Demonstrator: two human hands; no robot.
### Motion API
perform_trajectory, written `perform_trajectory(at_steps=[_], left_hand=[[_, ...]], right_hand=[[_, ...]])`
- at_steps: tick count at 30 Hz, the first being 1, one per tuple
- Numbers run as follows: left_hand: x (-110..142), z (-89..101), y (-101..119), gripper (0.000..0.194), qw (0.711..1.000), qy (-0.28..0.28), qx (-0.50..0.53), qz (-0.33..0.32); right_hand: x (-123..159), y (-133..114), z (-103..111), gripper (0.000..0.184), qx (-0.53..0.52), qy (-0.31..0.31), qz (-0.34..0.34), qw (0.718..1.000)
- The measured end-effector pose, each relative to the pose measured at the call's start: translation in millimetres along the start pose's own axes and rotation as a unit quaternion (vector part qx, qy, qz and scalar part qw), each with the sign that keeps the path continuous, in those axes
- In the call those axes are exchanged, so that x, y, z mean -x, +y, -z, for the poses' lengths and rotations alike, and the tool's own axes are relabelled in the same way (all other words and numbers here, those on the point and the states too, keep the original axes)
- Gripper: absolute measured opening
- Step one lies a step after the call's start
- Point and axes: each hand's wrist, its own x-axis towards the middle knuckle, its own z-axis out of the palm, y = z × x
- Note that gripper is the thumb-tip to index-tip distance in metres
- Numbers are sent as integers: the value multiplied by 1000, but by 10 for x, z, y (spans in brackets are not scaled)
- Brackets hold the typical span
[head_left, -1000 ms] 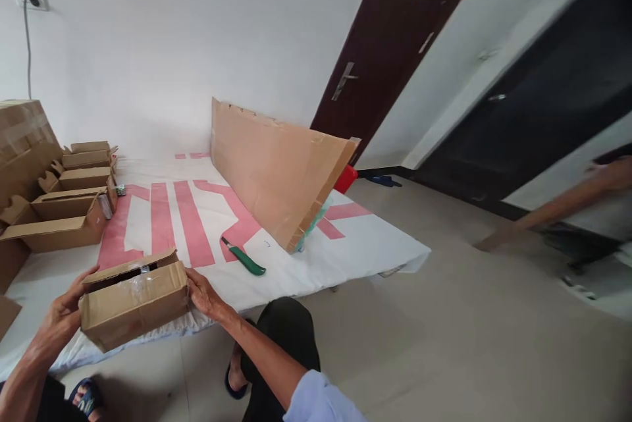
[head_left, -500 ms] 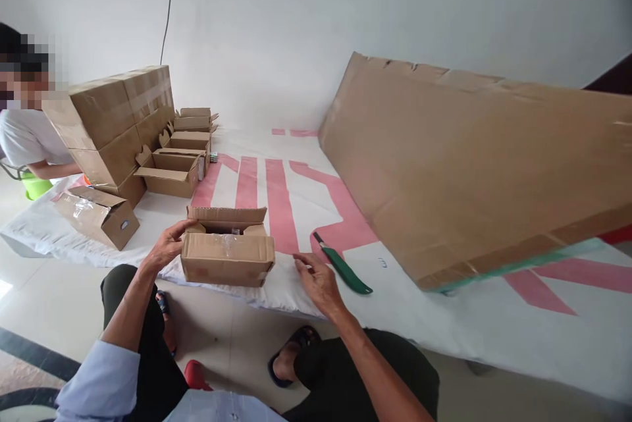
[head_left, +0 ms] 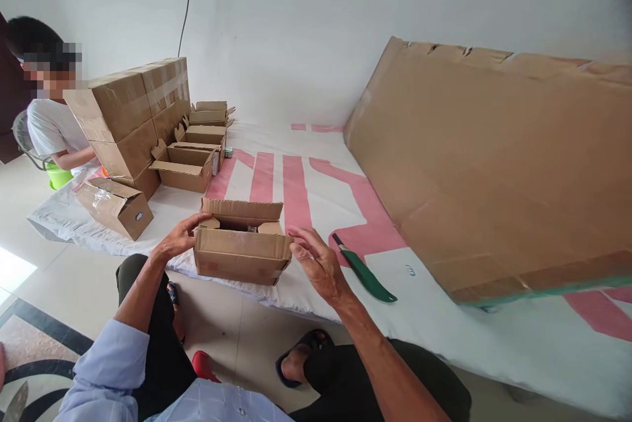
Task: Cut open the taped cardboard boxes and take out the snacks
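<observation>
A small open cardboard box (head_left: 241,252) rests on the near edge of a white and pink sheet (head_left: 276,178). My left hand (head_left: 178,237) touches the box's left end, its fingers curled over the flap. At the box's right end my right hand (head_left: 317,262) has its fingers spread and holds nothing. A green-handled knife (head_left: 364,269) lies on the sheet just right of my right hand.
A big flat cardboard sheet (head_left: 494,158) leans at the right. Several open small boxes (head_left: 190,162) and stacked sealed cartons (head_left: 133,116) stand at the back left, one taped box (head_left: 116,206) lies nearer. Another person (head_left: 49,126) crouches at far left.
The view has swung from right to left. The box went down from my hands onto the sheet; my right hand let go, moved toward the knife, then came back beside the box.
</observation>
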Motion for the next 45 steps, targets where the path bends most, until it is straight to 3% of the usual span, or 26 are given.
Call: perform_trajectory(at_steps=[3, 6, 9, 11, 16, 19, 25, 30, 33, 37, 39, 42, 45], left_hand=[[8, 9, 67, 84, 999, -11, -41, 12], [15, 13, 100, 92, 997, -21, -65, 26], [12, 24, 100, 101, 996, -38, -73, 32], [3, 37, 89, 108, 995, -57, -73, 31], [-9, 70, 65, 139, 992, -92, -85, 5], [-13, 71, 73, 144, 990, -93, -104, 9], [-52, 69, 160, 127, 986, -107, -131, 3], [-49, 113, 302, 109, 970, -91, -225, -14], [-78, -42, 428, 88, 940, -31, -340, 1], [-151, -505, 544, 72, 871, 30, -488, 49], [-170, -691, 559, 58, 855, 47, -513, 64], [-154, -752, 546, 38, 874, 66, -479, 53], [-93, -610, 511, 44, 926, 79, -370, 16]], right_hand=[[-92, -312, -59, 30, 44, -33, 96, 994], [45, -530, -71, 11, 103, -55, 213, 970], [309, -605, -70, 7, 175, -60, 298, 936], [455, -572, -85, 7, 210, -55, 314, 924], [565, -362, -205, 13, 255, -19, 300, 919], [556, -308, -283, 14, 252, -30, 286, 924], [329, -461, -244, 18, 213, -22, 261, 941], [-155, -472, -220, 19, 297, -57, 198, 932], [-366, -363, -303, 16, 348, -102, 166, 917], [-485, -245, -385, 15, 386, -121, 133, 905], [-505, -229, -360, 15, 389, -108, 121, 907], [-515, -234, -228, 24, 373, -79, 89, 920], [-496, -177, -12, 31, 345, -35, 41, 937]])
